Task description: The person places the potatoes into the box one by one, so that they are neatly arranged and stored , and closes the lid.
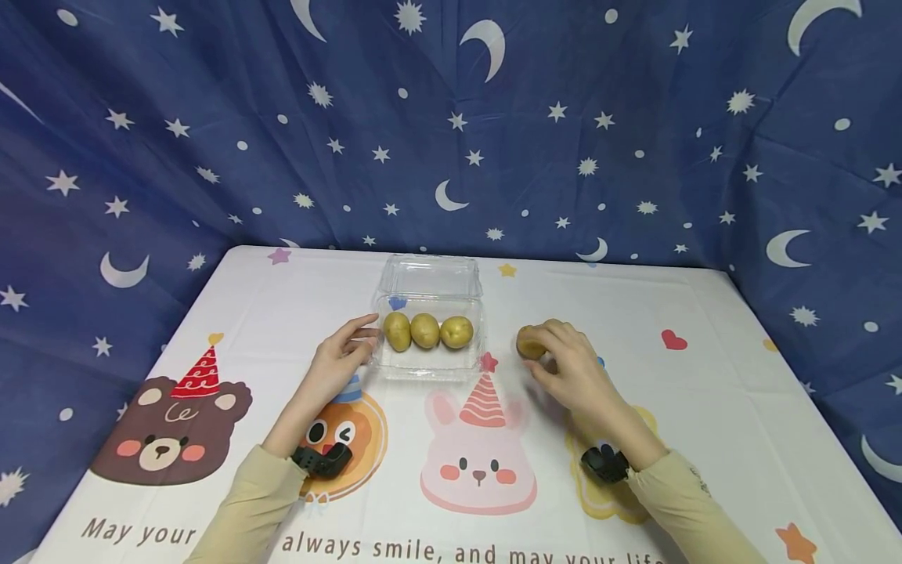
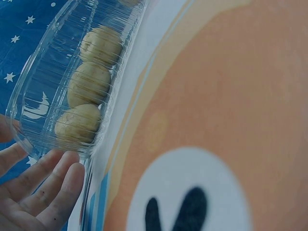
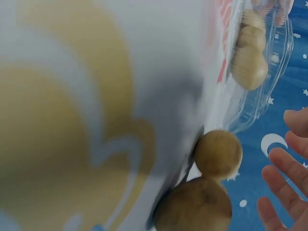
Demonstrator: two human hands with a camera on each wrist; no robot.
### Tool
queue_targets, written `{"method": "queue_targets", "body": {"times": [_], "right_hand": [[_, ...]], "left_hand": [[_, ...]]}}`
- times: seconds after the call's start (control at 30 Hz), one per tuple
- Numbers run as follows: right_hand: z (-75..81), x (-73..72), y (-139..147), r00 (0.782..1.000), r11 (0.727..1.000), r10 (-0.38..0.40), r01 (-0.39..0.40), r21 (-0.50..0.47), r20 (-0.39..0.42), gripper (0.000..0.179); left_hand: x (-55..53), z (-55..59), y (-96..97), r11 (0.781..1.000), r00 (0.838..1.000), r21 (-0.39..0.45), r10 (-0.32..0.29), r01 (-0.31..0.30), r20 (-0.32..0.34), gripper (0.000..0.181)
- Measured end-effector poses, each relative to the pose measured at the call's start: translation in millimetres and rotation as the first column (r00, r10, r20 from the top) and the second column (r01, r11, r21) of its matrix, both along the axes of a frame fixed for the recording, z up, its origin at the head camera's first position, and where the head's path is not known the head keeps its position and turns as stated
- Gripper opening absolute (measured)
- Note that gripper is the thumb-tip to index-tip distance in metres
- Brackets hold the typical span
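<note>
A clear plastic clamshell box (image 1: 430, 362) stands with its lid (image 1: 431, 276) raised at the back. Three potatoes lie in a row inside: a left potato (image 1: 397, 331), a middle potato (image 1: 425, 331) and a right potato (image 1: 456, 332). My left hand (image 1: 341, 354) touches the box's left end with its fingers extended. Over to the right, my right hand (image 1: 569, 362) hovers by a loose potato (image 1: 530, 343). The right wrist view shows this loose potato (image 3: 218, 154) beside a second one (image 3: 195, 207), with the relaxed fingers (image 3: 288, 163) apart from both.
A white tablecloth (image 1: 282, 298) printed with cartoon animals, stars and lettering covers the table. Behind and at both sides hangs a dark blue curtain (image 1: 395, 172) with moons and stars. Each wrist wears a black strap, such as the left strap (image 1: 324, 460).
</note>
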State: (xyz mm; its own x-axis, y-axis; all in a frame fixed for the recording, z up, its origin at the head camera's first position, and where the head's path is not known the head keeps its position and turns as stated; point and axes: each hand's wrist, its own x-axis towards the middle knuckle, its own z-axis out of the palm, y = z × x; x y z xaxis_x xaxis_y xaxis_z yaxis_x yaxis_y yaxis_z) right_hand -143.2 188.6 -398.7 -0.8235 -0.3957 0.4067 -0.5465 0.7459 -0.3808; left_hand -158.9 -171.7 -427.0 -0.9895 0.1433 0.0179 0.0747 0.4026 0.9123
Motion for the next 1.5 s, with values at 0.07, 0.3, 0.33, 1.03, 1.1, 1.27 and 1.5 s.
{"method": "queue_targets", "body": {"times": [0.07,0.3,0.33,1.03,1.1,1.27,1.5], "right_hand": [[-0.9,1.6,4.9,1.0,1.0,-0.008,0.008,0.009,-0.015,0.037],[-3.1,6.6,19.0,0.998,0.998,-0.05,0.051,0.029,-0.022,0.039],[-4.0,7.2,21.3,0.998,0.998,-0.057,0.058,0.028,-0.018,0.039],[-17.1,8.3,55.3,0.992,0.988,-0.125,0.122,0.099,0.026,0.045],[-17.1,7.6,55.7,0.991,0.987,-0.127,0.123,0.106,0.037,0.045],[-15.2,6.9,56.1,0.987,0.984,-0.14,0.13,0.123,0.075,0.047],[-13.8,4.8,56.9,0.975,0.977,-0.172,0.15,0.153,0.141,0.05]], "left_hand": [[0.0,-0.2,0.1,1.0,1.0,0.002,0.0,0.0,-0.001,0.046],[-1.1,-3.2,0.2,1.0,1.0,-0.002,0.006,-0.006,-0.006,0.044],[-1.2,-3.4,0.0,1.0,1.0,-0.004,0.005,-0.005,-0.008,0.044],[0.1,-1.0,1.2,1.0,1.0,-0.002,0.005,-0.004,0.004,0.044],[0.1,-1.0,1.3,1.0,1.0,-0.003,0.005,-0.005,0.003,0.044],[-0.8,-2.5,0.6,1.0,1.0,-0.008,0.003,-0.003,-0.003,0.044],[-0.7,-1.9,1.3,1.0,1.0,-0.001,0.005,-0.005,0.002,0.045]]}}
